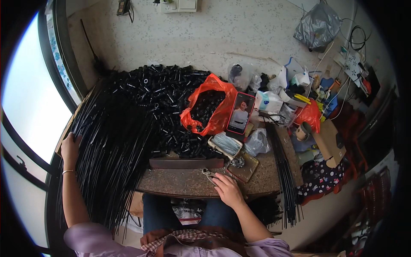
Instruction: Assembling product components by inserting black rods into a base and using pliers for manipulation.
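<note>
My left hand [70,150] is at the left edge of a big heap of thin black rods [111,150], its fingers closed at the rods' upper left side; how many it grips is hidden. Over the front edge of the speckled table [171,182], my right hand [229,189] has its fingers closed on the handles of small metal pliers [207,172], whose jaws point to the upper left. Just beyond the pliers lies a long dark flat strip [187,163]. An open tray of thin metal pins [225,144] stands past my right hand, near a shallow tray [245,169] with small metal pieces.
Short black tubular parts [167,92] pile up at the back, around an open red plastic bag [224,96]. A phone [240,113] showing a person leans upright beside it. More black rods [280,167] overhang the table's right edge. Clutter and a cardboard box [329,143] fill the right.
</note>
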Demonstrator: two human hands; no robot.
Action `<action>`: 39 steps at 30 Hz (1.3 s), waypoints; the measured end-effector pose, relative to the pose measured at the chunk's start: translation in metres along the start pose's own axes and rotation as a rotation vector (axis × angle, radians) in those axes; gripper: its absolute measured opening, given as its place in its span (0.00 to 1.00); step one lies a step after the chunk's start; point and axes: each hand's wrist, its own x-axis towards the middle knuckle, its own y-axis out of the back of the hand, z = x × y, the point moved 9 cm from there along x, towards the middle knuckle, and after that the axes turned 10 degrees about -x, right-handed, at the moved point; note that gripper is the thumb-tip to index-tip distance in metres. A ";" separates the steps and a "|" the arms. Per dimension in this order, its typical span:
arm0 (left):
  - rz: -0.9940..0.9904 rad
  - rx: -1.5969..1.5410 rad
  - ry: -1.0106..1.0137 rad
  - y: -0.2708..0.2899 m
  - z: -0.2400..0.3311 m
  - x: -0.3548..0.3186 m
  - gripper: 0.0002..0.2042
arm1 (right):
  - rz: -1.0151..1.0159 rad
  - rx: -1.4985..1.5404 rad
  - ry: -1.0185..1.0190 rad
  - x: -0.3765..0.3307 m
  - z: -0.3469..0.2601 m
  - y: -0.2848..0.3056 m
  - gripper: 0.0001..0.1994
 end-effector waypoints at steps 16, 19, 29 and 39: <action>-0.198 -1.389 0.069 0.106 0.267 0.044 0.15 | 0.028 0.079 -0.005 -0.006 0.008 -0.003 0.14; -0.123 -1.525 0.162 0.069 0.282 0.023 0.16 | 0.036 0.071 -0.007 -0.005 0.010 -0.005 0.13; -0.294 -1.852 0.289 -0.032 0.287 -0.120 0.10 | 0.103 0.052 0.035 -0.008 -0.004 0.018 0.13; -0.671 -2.355 0.464 0.021 0.333 -0.141 0.10 | -0.073 0.874 -0.180 0.016 -0.111 0.002 0.21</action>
